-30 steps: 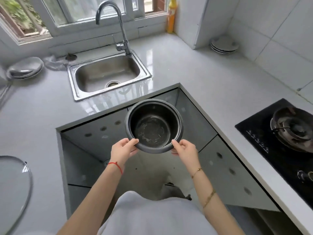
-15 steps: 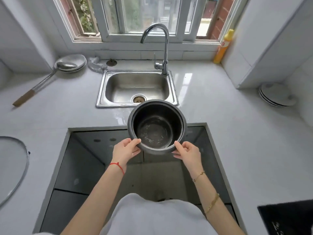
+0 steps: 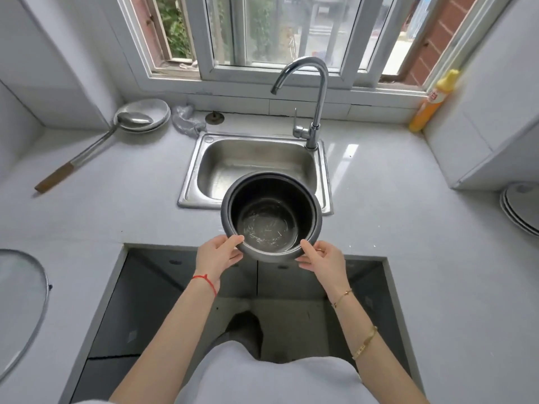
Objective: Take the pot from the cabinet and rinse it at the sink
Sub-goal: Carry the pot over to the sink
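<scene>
Both hands on the pot (image 3: 271, 212). Left hand (image 3: 217, 258) grips the near-left rim, thumb over the lip, fingers curled under. Right hand (image 3: 322, 259) grips the near-right rim the same way. Pot is dark, round, mouth up, tilted slightly toward the camera, scratched shiny base visible inside. It's held in the air: far half overlaps the near-right part of the sink (image 3: 256, 161), near half sits over the counter strip (image 3: 145, 217) between sink and cabinet opening (image 3: 175, 301).

Edges and room:
- Sink basin is steel, rectangular, raised rim all round. Pot covers the near rim and drain area.
- Faucet (image 3: 316, 91) stands at the sink's back-right corner, gooseneck arcing left, spout end above the basin's rear middle. Open gap between spout and pot rim.
- Left of sink: bare counter, then a long ladle (image 3: 87, 150) with wooden handle, its bowl resting in a shallow dish (image 3: 159, 110) by the wall. Well apart from the pot.
- Crumpled clear plastic (image 3: 186, 121) and a sink plug (image 3: 215, 117) just behind the sink's back-left corner.
- Right of sink: bare glossy counter up to a white boxed-in column. Stacked plates (image 3: 522, 211) at the far right edge.
- Glass lid (image 3: 20, 301) at far left, partly out of frame.
- Cabinet doors below look dark and reflective.

Writing: yellow bottle (image 3: 431, 103) in the window corner has a red-and-white label; text too small to read. No other markings legible.
</scene>
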A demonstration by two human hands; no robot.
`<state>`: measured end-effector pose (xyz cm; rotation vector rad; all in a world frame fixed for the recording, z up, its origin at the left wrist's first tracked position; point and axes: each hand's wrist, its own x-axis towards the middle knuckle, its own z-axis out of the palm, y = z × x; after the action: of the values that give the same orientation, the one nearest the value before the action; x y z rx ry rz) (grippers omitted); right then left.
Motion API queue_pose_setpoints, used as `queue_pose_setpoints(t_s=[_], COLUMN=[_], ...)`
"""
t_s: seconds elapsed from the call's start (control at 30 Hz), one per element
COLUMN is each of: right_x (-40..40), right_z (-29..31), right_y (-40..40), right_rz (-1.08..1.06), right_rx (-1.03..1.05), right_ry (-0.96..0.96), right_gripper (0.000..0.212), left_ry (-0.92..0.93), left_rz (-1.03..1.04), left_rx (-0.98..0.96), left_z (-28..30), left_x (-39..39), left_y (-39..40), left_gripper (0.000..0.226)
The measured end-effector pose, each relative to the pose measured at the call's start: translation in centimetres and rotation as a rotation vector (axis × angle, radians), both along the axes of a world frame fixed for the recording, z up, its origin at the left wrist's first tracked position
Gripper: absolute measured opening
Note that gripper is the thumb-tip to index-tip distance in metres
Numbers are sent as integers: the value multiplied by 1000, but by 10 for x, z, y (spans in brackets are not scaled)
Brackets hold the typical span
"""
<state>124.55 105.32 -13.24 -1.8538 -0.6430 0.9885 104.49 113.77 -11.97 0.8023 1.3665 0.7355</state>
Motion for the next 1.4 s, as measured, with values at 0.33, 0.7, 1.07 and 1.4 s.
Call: queue_pose_setpoints(t_s=[0.33, 0.7, 1.07, 1.4], right_x=[21, 64, 147, 253], right_z=[-1, -2, -8, -17], right_y=[81, 78, 59, 60], right_rz=[-162, -490, -649, -613], right_rx=[1, -10, -41, -63], right_ry=[-4, -15, -11, 22], right_gripper=[25, 29, 30, 34], left_ry=[-6, -45, -60, -73], left_rz=[-139, -460, -569, -507], left_rx=[-1, -37, -98, -107], left_z=[1, -1, -15, -31], left_x=[37, 123, 228, 321], left_y=[111, 162, 158, 149], left_gripper=[20, 13, 25, 23])
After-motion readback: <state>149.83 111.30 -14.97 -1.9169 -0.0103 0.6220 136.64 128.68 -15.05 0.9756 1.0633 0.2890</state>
